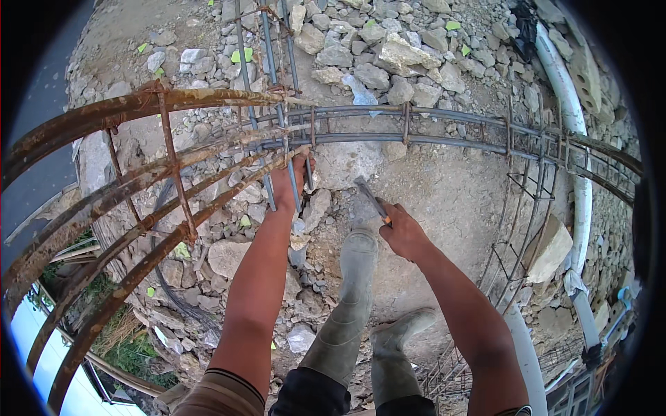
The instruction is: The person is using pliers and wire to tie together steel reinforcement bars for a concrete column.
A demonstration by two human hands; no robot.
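The hands are apart: the left hand (298,171) curls against the crossing of the rebar cage (407,125), its exact hold unclear, while the right hand (402,232) is clamped on a metal tool (372,197). The cage runs left to right across the upper middle of the frame, above the right hand; the tool slants up-left towards it, apart.

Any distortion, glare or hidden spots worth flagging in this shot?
Head view: fisheye curves the rusty bars, and corners go black; head view: soft light, with a washed-out pale patch lower left; head view: left hand partly hidden by bars, right hand and orange-handled tool fairly clear.
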